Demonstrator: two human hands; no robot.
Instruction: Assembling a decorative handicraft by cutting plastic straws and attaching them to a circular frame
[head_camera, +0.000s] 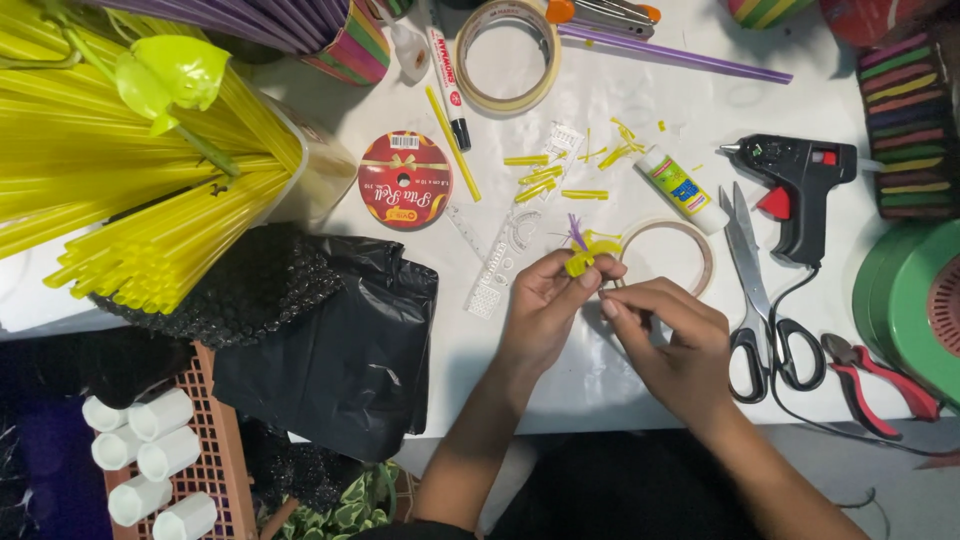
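Over the white table (620, 110), seen from the head camera, both hands meet near the middle. Left hand (545, 305) pinches a small yellow piece (585, 258) with a purple strand sticking up from it, fingertips clenched on its lower end. Right hand (675, 335) comes in from the right with fingers curled, its fingertips just beside the piece; whether it grips anything I cannot tell. The piece sits above the table, just left of a tape ring (685, 255).

Right of the hands lie scissors (755, 300), a black glue gun (800, 185) and red pliers (880, 385). A glue bottle (682, 190) lies above the tape ring, with yellow straw bits (545, 180) scattered to its left. A clear ruler (500, 265) lies left of the left hand, near a red ribbon spool (405, 180). Farther left, a bundle of yellow straws (130, 170) juts from a tub, above a black bag (340, 340). A second tape roll (508, 55) and a marker (447, 75) lie at the top.
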